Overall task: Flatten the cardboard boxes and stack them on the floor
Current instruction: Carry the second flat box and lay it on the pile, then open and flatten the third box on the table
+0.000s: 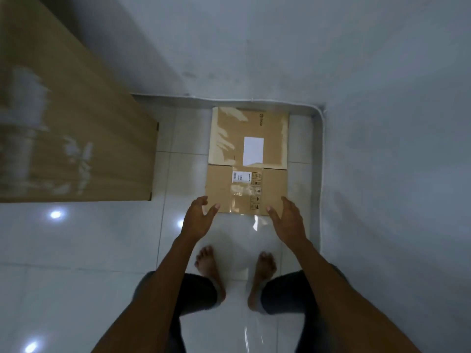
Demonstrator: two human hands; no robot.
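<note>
Cardboard box (248,161) lies flattened on the white floor (76,250) near the wall corner, with left hand (197,220) and right hand (286,221) at its near edge, fingers spread, holding nothing.

Head camera looks steeply down, seemingly from standing height, at floor (76,250).

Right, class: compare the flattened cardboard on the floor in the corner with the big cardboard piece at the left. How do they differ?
The flattened cardboard lies flat on the floor tiles; the big cardboard piece stands up off the floor. The flattened cardboard shows whole, and looks smaller; the big piece runs out of the picture. The flattened cardboard carries a white label; the big piece shows none, only glossy glare. Both are brown.
</note>
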